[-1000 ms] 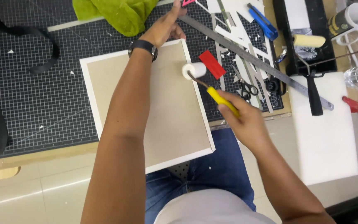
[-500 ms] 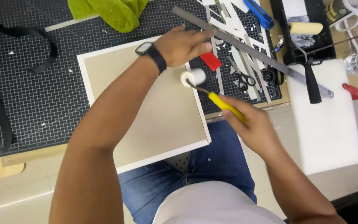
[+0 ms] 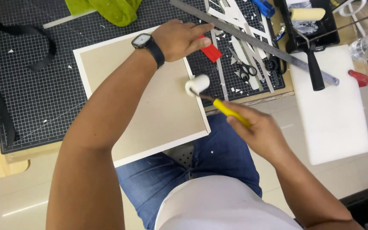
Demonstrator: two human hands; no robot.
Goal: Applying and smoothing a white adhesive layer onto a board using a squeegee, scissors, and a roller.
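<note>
Fingers of the right hand grip the roller, its handle pointing up-left to the board, where the flat left hand rests.

Pale glossy floor seen below wooden worktop edge; soft light reflected in streak on tiles. Black gridded cutting mat laid over worktop. Second white surface set at right
</note>
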